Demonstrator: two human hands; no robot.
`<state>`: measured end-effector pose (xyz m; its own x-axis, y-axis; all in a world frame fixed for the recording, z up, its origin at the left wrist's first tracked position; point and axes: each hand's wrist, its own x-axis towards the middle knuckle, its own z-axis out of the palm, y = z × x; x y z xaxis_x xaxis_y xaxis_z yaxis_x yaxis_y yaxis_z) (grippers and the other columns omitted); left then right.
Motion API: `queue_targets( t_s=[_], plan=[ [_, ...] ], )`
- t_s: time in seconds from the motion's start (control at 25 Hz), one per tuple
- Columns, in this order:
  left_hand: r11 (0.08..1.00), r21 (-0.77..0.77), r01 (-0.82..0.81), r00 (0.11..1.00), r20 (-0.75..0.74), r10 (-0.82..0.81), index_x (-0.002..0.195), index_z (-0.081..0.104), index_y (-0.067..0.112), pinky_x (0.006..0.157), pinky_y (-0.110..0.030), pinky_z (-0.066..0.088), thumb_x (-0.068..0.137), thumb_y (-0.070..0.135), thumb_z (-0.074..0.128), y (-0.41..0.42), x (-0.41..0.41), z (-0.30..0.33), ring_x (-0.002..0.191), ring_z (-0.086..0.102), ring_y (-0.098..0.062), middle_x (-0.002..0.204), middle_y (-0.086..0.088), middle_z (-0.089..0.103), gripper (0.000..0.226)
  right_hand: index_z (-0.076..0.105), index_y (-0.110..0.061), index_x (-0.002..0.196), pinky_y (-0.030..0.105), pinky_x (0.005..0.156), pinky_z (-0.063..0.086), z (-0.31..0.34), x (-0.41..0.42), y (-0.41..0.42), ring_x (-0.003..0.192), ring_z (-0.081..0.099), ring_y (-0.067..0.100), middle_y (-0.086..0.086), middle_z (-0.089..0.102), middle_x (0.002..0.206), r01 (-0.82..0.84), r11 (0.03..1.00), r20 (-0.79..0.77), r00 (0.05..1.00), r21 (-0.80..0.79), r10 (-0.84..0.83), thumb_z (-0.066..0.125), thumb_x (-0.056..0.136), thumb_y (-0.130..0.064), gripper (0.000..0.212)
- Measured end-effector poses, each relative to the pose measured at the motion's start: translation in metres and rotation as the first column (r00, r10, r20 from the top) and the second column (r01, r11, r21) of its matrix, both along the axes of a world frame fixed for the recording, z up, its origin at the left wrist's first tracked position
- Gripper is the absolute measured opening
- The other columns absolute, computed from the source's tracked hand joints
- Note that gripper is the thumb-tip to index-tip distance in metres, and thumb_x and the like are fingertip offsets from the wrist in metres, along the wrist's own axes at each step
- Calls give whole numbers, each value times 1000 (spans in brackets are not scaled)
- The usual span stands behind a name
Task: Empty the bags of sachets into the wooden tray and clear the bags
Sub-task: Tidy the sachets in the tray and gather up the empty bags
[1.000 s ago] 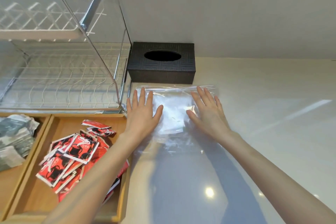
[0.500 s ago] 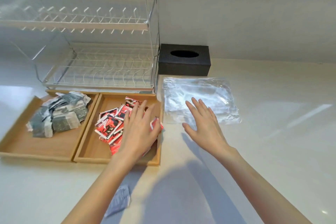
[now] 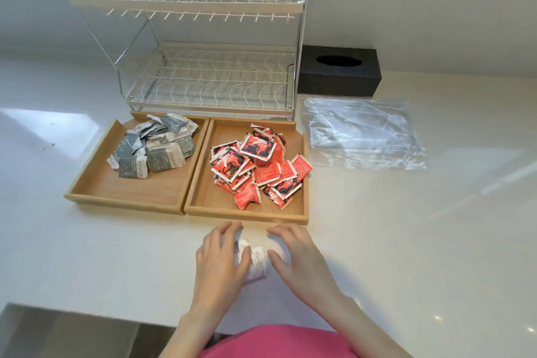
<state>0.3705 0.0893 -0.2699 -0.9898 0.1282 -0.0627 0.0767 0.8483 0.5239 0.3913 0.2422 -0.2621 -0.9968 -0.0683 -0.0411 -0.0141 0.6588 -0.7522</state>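
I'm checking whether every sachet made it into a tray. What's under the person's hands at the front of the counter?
Between the left hand and right hand lie loose white sachets on the counter, outside both trays. How many there are is hidden by the hands.

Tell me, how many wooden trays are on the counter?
2. The left tray holds grey sachets; the right tray, touching it, holds red sachets. Both sit before the dish rack.
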Motion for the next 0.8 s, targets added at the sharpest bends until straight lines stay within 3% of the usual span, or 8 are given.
queue_targets(
  t_s=[0.12,0.24,0.32,0.4,0.52,0.64,0.8],
  plan=[
    [995,-88,54,996,73,-48,113,58,12,76,-41,50,71,38,37,-15,6,-8,100,61,-29,110,-7,63,54,46,-18,129,19,99,29,-12,-3,-20,117,41,17,1,47,126,-122,987,90,990,102,113,49,79,-38,54],
    [985,-136,111,993,55,-104,103,62,15,58,-35,50,70,30,43,-27,2,-13,82,65,-27,93,-3,65,41,47,-19,127,28,98,32,-16,-6,-32,115,40,21,1,46,124,-125,975,133,986,184,101,57,81,-29,49],
    [988,-104,114,990,93,-104,108,59,18,67,-35,43,75,24,51,-33,-5,-13,89,60,-27,93,-1,59,34,48,-18,123,28,96,31,-16,-9,-36,115,39,20,1,47,121,-107,974,166,983,201,73,55,83,-27,41],
    [995,-4,97,978,187,-95,109,53,23,74,-30,33,82,18,54,-35,-12,-9,96,52,-23,88,8,47,28,49,-16,116,28,93,30,-16,-9,-38,113,39,21,3,49,119,-95,974,199,979,208,53,53,84,-26,34],
    [982,139,128,961,226,-157,78,41,38,60,-22,28,81,13,56,-38,-17,-8,69,46,-7,72,12,38,29,50,-14,109,28,89,29,-17,-8,-40,110,40,22,4,50,115,-103,969,234,971,225,49,51,85,-25,26],
    [964,228,136,954,231,-189,69,40,40,59,-13,35,80,14,60,-42,-22,-2,63,49,-3,71,11,46,35,52,-13,100,27,81,31,-18,-8,-40,101,43,22,4,52,105,-67,977,201,979,201,26,50,85,-22,18],
    [912,409,-16,953,282,-109,69,53,28,52,-7,39,78,9,65,-58,-37,13,57,58,6,54,21,62,24,59,-12,92,18,67,30,-4,-23,-47,79,43,8,-6,51,86,72,997,145,987,17,-73,52,82,-17,13]
  ],
)
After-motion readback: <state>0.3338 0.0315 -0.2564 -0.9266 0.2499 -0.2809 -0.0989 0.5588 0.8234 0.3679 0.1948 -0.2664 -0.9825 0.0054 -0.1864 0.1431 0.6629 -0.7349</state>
